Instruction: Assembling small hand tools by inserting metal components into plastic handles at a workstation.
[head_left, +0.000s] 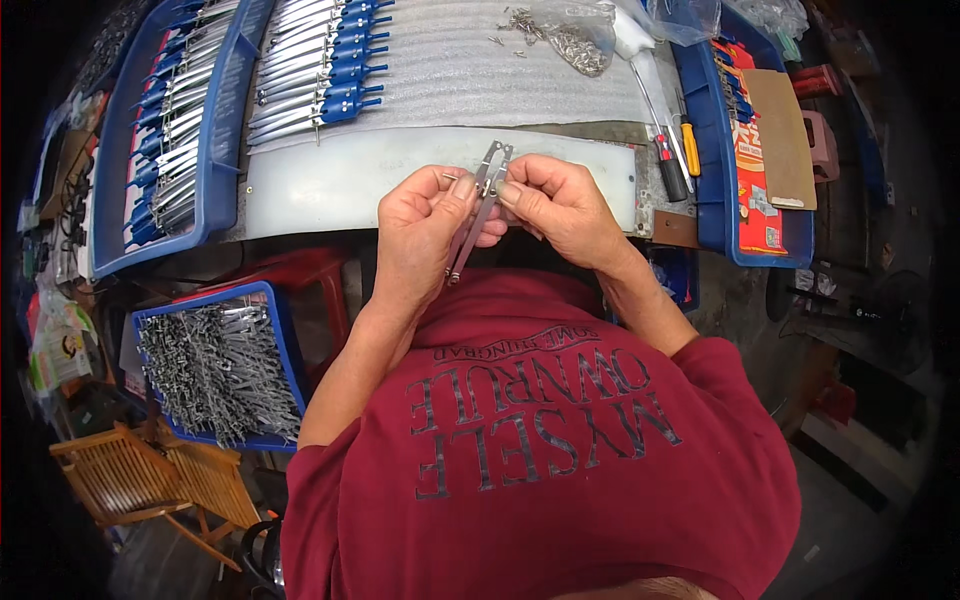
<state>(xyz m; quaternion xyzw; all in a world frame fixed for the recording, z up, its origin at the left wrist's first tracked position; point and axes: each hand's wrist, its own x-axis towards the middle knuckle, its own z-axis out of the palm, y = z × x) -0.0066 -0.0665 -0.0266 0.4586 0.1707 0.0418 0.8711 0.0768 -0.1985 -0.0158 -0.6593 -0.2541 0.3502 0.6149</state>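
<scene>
- Above the near edge of the counter (pixel 560 185), between both raised hands: a pair of slim grey metal legs (pixel 478 205), joined at the top like compass arms.
- Long axis running steeply, hinge end up and slightly right near the fingertips, free tips down and left toward the red shirt (pixel 540 450).
- Left hand (pixel 425 225): closed around the lower stretch of the metal legs, thumb and forefinger pinching beside the hinge, with what looks like a tiny pin at the fingertip; too small to tell for sure.
- Right hand (pixel 560 205): clenched lightly at the upper end, fingertips pressed on the hinge from the right side.
- Both hands equally close, touching the piece; left carrying most of its length, right only the top.
- Just beyond the hands: white plastic sheet (pixel 340 180) and ribbed foam mat (pixel 520 70).
- Farther back left: rows of finished blue-headed pieces (pixel 320 65) and a blue tray (pixel 215 160) of more.
- Lower left, well apart: blue bin (pixel 280 330) heaped with loose metal legs.
- Right of the sheet: screwdrivers (pixel 672 150) and a bag of small rivets (pixel 575 40).
</scene>
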